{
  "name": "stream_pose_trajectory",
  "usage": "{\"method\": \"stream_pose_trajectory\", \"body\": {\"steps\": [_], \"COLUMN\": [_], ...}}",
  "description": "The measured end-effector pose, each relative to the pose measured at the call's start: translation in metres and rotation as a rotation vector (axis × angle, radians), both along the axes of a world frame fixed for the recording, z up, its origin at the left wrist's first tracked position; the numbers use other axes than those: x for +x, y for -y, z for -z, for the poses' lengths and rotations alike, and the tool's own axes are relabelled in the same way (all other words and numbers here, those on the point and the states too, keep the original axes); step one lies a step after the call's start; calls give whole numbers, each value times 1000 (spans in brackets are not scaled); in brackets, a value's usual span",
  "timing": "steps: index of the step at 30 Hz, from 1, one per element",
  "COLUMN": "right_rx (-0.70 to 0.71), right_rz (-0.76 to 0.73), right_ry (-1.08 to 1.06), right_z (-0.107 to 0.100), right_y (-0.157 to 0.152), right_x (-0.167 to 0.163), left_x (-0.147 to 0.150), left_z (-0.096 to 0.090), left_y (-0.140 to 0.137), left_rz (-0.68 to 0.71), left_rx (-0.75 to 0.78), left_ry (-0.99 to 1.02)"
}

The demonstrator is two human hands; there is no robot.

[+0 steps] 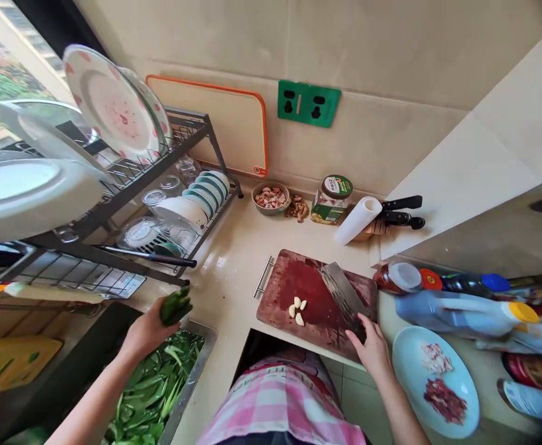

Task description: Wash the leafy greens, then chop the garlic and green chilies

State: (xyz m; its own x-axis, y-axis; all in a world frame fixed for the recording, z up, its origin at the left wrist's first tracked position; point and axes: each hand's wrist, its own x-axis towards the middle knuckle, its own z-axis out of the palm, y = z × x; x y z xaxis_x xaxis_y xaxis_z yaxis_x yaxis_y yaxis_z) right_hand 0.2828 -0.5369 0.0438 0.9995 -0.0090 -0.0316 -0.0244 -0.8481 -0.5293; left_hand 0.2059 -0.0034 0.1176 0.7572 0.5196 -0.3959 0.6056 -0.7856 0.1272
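Green leafy vegetables (177, 306) were held in the left hand (148, 330) by the sink (193, 384). The cleaver (342, 288) lay on the chopping board (293, 272), its handle at the right hand (373, 347), whose grip I couldn't tell. Tight leaves and a flat blade seemed safest.

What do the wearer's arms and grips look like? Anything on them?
Left grip and right grip: bare human hands, no gloves visible. Left forearm and right forearm: bare, slim, tapering to the wrist. No sleeves, watch or cables visible.
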Motion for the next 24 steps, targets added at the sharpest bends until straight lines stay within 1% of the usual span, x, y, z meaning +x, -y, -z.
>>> {"method": "stream_pose_trajectory", "body": {"steps": [2,4,5,8,10,12,14,15,17,19,21,22,24], "right_rx": [-89,-148,-180,-241,-190,-61,70,122,193,243,271,278,280], "right_rz": [-31,-76,-103,-148,-125,-79,-23,1,36,51,68,74,73], "right_ry": [-51,-92,-105,-111,-78,-39,-38,-58,-119,-166,-183,-186,-205], "right_z": [-1,-5,-7,-15,-20,-24,-29,-31,-35,-36,-36,-35,-33], "right_y": [0,-3,-6,-12,-11,-4,7,13,24,32,37,39,42], "right_x": [0,2,3,5,1,-6,-16,-21,-29,-33,-33,-33,-30], "left_x": [38,77,95,146,172,191,204,208,213,214,214,213,211], "left_z": [-8,-13,-15,-17,-16,-11,-5,-1,5,9,10,11,13], "left_y": [27,61,80,146,194,238,272,283,295,294,286,281,272], "left_rz": [145,224,269,465,620,741,843,875,905,915,926,933,944], "left_rx": [-57,-88,-94,-95,-91,-50,-5,22,63,69,24,-11,-95], "left_ry": [51,109,134,161,198,200,165,135,53,-58,-152,-162,-101]}}
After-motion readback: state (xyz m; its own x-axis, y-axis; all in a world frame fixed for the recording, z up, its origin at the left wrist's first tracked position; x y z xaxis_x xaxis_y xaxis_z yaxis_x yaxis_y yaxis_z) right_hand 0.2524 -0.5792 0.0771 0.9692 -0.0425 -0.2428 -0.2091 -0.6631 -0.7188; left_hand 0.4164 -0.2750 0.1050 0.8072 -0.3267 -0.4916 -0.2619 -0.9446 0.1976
